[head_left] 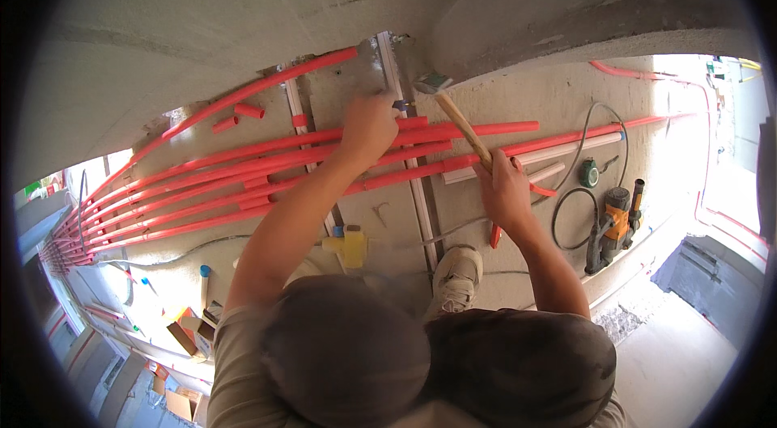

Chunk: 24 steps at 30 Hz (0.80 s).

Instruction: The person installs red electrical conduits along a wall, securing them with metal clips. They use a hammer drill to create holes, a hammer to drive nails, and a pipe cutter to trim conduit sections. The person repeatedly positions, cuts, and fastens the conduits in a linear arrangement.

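**Hammer raised over the conduit run**

Knees bent under me filled the bottom of the view, with one pale shoe (457,276) planted on the concrete floor (518,100) between them. I was crouched close, which put both arms within reach of the wall's foot.

My right hand (506,189) was clenched around the wooden handle of a hammer (453,112), gripping it low on the shaft so the steel head stood up near the base of the wall, just beside the white channel (394,76). My left hand (368,127) was closed down on something small at that channel, where it crossed the bundle of orange conduits (243,185); whatever the fingers pinched was hidden, so I cannot tell what it was. The hand sat close to the hammer head, seemingly to steady the spot being struck.

The conduits lay side by side across the floor, fanning away to my left. A yellow tool (348,247) lay near my left knee, and an orange-and-black power drill (613,227) with its looped cable rested well off to the right, out of the way.
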Tool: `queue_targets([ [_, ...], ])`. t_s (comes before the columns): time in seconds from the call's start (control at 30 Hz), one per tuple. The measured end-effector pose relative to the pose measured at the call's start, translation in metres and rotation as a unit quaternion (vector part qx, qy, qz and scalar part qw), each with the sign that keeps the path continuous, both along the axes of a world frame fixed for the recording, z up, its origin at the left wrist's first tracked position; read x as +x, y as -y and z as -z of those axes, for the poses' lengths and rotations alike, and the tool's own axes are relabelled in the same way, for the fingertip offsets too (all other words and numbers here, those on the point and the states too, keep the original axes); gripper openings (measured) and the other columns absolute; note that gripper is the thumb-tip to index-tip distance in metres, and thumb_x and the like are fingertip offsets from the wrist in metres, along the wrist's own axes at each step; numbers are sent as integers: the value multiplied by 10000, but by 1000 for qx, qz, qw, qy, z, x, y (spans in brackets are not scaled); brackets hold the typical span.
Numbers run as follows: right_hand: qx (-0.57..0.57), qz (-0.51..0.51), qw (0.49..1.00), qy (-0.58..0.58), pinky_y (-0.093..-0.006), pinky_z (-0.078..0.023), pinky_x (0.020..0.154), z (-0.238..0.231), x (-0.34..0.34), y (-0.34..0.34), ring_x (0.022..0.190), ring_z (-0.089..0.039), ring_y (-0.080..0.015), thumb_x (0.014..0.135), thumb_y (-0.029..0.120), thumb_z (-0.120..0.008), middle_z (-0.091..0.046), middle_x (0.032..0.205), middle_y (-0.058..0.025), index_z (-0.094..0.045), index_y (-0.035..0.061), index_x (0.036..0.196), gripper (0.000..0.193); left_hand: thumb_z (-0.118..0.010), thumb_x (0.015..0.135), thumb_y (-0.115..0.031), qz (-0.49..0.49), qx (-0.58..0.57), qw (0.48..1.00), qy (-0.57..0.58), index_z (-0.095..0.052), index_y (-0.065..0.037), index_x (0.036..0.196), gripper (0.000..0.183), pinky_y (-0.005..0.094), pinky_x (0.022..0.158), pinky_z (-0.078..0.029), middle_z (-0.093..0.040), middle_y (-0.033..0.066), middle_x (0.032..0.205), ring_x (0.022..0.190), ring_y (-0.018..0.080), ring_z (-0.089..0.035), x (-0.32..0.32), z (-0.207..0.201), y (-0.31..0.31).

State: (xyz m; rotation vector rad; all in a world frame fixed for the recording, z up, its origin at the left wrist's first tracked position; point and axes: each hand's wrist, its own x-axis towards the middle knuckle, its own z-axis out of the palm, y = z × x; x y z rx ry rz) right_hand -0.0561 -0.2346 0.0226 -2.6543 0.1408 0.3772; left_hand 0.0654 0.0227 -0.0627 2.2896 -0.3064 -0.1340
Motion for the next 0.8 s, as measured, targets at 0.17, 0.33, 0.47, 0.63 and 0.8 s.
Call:
queue_targets([
  [0.17,60,62,995,-57,-525,-497,738,-15,-13,-1,867,-629,-488,1018,212,-658,-626,813,-226,-577,3,1062,228,-755,791,9,-74,-73,991,-85,-753,-42,1114,327,396,722,-565,-738,140,843,758,297,-723,2,8,9],
  [0.33,74,11,997,4,-552,-483,668,-5,-11,-1,754,-666,-464,1034,304,-644,-656,749,-216,-571,44,1062,272,-773,778,17,-109,-109,982,-110,-730,-40,1214,442,364,726,-568,-721,121,842,772,224,-723,5,8,11],
  [0.47,79,39,996,5,-554,-486,649,-1,-20,3,728,-667,-460,1028,287,-652,-663,749,-211,-579,44,1072,258,-762,796,27,-91,-102,990,-47,-742,-18,1145,353,377,732,-567,-709,139,867,802,239,-722,2,3,9],
  [0.63,88,28,995,30,-570,-496,642,7,-27,1,711,-667,-456,1033,268,-638,-669,747,-211,-566,36,1073,246,-735,831,21,-25,-53,998,-8,-751,8,961,132,429,742,-565,-713,178,932,821,349,-712,2,4,7],
  [0.8,16,-16,998,-58,-580,-505,704,8,-22,-7,816,-671,-504,1045,260,-633,-683,851,-252,-538,14,1093,267,-693,872,-16,-37,-21,999,18,-737,7,901,57,497,766,-555,-710,188,982,859,424,-695,0,7,12],
])
